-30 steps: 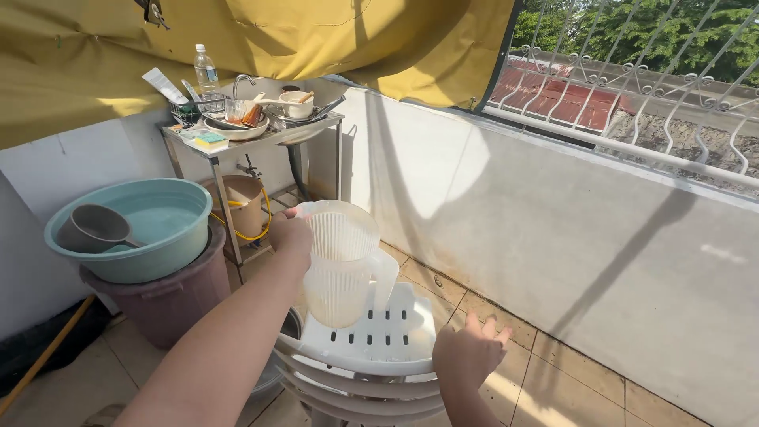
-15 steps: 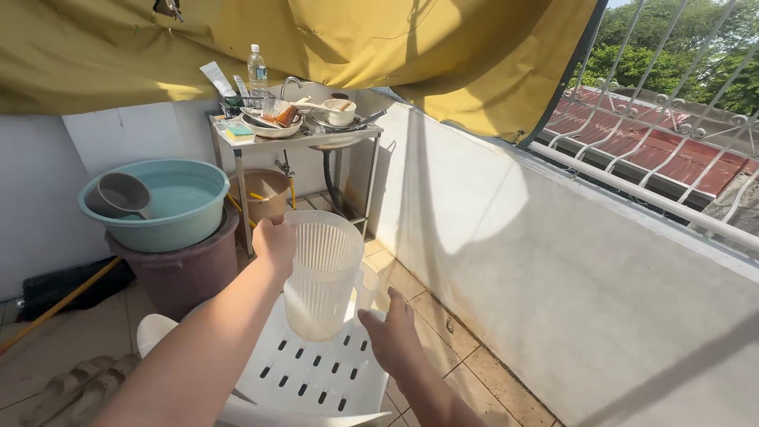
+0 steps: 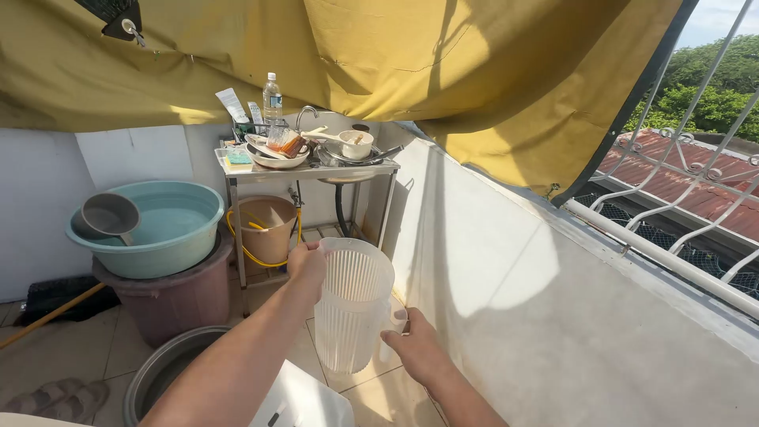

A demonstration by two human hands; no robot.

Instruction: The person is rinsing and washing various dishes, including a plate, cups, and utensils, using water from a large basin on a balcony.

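Note:
A translucent white ribbed plastic jug (image 3: 352, 308) hangs upright in front of me. My left hand (image 3: 307, 262) grips its rim on the left side. My right hand (image 3: 413, 348) closes on the handle at its lower right. Below the jug, only a corner of a white slotted plastic chair seat (image 3: 304, 405) shows at the bottom edge.
A teal basin (image 3: 162, 229) with a grey scoop (image 3: 109, 215) sits on a maroon bin (image 3: 178, 296) at left. A metal sink stand (image 3: 308, 170) with dishes and a bottle stands at the back, a brown bucket (image 3: 267, 228) under it. A grey tub (image 3: 162, 375) and sandals (image 3: 47, 394) lie low left. A white wall (image 3: 538, 292) runs along the right.
My right hand has risen from open above the chair to grip the jug's handle. The view has tilted up and the chair has dropped almost out of sight.

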